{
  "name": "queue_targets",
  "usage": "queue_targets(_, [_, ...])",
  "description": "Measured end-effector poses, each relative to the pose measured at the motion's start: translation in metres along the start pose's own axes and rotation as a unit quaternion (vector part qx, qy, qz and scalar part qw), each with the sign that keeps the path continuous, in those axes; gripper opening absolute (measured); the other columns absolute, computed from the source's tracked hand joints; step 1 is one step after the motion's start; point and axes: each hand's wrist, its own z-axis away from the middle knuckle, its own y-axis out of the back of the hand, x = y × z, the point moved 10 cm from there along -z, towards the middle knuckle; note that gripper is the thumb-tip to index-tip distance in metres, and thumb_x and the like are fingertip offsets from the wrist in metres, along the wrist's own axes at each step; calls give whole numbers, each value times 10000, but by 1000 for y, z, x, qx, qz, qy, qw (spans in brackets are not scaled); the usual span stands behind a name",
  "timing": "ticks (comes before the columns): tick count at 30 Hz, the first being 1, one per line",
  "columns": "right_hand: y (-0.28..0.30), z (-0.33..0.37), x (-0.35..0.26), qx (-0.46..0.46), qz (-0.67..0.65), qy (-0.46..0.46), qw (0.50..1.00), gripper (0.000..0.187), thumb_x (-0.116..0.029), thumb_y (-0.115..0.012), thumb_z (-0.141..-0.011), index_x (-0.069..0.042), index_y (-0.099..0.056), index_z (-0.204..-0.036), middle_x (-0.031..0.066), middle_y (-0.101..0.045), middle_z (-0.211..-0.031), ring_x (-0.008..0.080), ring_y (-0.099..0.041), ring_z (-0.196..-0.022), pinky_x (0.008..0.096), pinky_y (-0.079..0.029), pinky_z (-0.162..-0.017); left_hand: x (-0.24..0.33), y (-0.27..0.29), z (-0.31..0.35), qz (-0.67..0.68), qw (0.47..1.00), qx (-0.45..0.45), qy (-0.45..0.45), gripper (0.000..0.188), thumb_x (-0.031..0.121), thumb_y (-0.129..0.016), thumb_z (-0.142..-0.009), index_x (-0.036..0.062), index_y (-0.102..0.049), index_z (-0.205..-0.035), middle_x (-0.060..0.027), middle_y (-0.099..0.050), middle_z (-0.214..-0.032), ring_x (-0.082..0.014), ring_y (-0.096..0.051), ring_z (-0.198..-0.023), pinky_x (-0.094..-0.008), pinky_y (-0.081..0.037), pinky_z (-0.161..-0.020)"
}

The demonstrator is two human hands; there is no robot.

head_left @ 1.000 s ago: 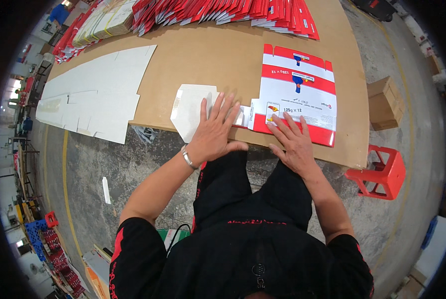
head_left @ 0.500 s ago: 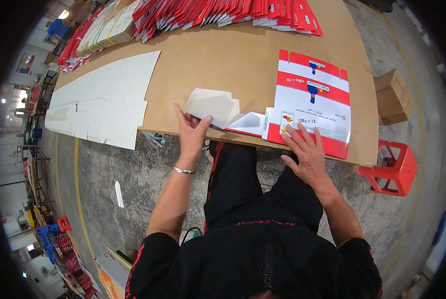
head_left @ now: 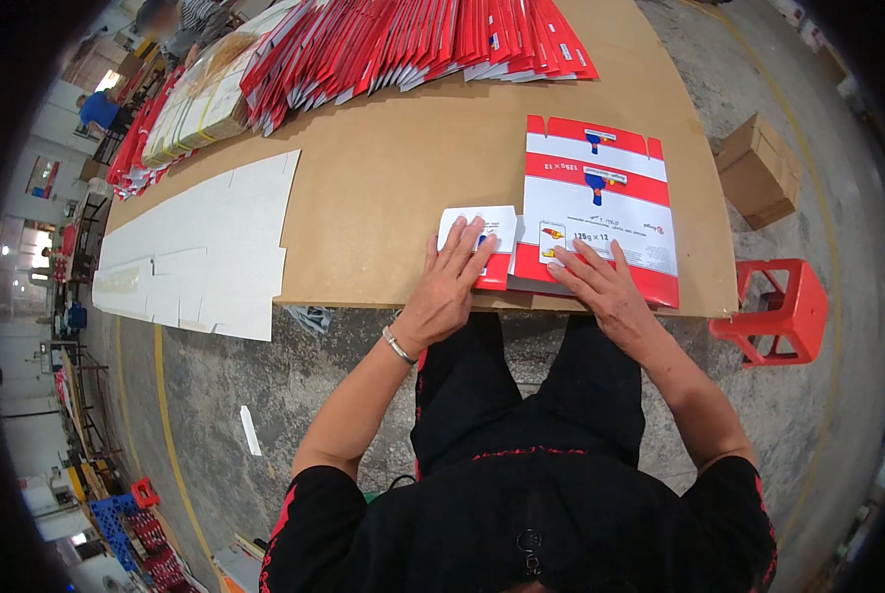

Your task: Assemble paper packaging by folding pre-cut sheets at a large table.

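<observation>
Bench (head_left: 383, 198): brown board top; fanned row of red-and-white flat cartons (head_left: 413, 44) along far edge, white sheets (head_left: 205, 257) to the left.
Surroundings: one cardboard box (head_left: 759, 168) and one red stool (head_left: 779, 311) on floor at right.
Flat carton (head_left: 601, 212): one, red-white, near edge, long axis pointing away from person.
Side flap (head_left: 482, 237): folded leftward.
Left hand (head_left: 452, 292): grip spread, flat on flap.
Right hand (head_left: 606, 287): grip spread, pressing carton.

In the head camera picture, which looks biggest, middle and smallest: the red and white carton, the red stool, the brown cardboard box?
1. Red and white flat carton, under both hands.
2. Red plastic stool.
3. Brown cardboard box, though it looks close to the stool, and the fisheye bends things near the rim.
</observation>
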Motion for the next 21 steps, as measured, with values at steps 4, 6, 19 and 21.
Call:
queue_targets(4, [-3, 3, -2, 7, 11, 10, 1000, 635, 6, -510, -890, -233, -384, -1464, 1, -365, -1529, 256, -328, -1415, 679, -249, -1084, 8, -4, -3, 23, 999, -3, 46, 655, 340, -613, -902, 229, -355, -1493, -223, -199, -1564, -451, -167, -1441, -701, -179, -1071])
queue_targets(6, [-6, 4, -4, 6, 15, 11, 1000, 632, -1, -514, -892, -235, -383, -1465, 1, -358, -1533, 254, -324, -1417, 687, -251, -1079, 6, -13, -4, -13, 998, 1, 56, 668, 402, -612, -889, 268, -356, -1491, -223, -204, -1561, -456, -179, -1433, -717, -185, -1053])
queue_targets(19, [-23, 5, -9, -16, 34, 51, 998, 667, -3, -577, -842, -170, -390, -1461, 38, -375, -1523, 277, -327, -1417, 662, -208, -1113, 4, -19, -11, -73, 995, -29, 61, 611, 477, -546, -916, 291, -389, -1476, -226, -239, -1544, -448, -203, -1419, -698, -185, -1049])
queue_targets(21, [-23, 6, -10, -21, 51, 66, 996, 655, -31, -596, -848, -153, -395, -1459, 45, -387, -1514, 287, -350, -1402, 668, -241, -1092, 5, -20, -12, -67, 995, -35, 61, 602, 474, -543, -920, 280, -399, -1471, -228, -240, -1544, -439, -203, -1421, -684, -169, -1062])
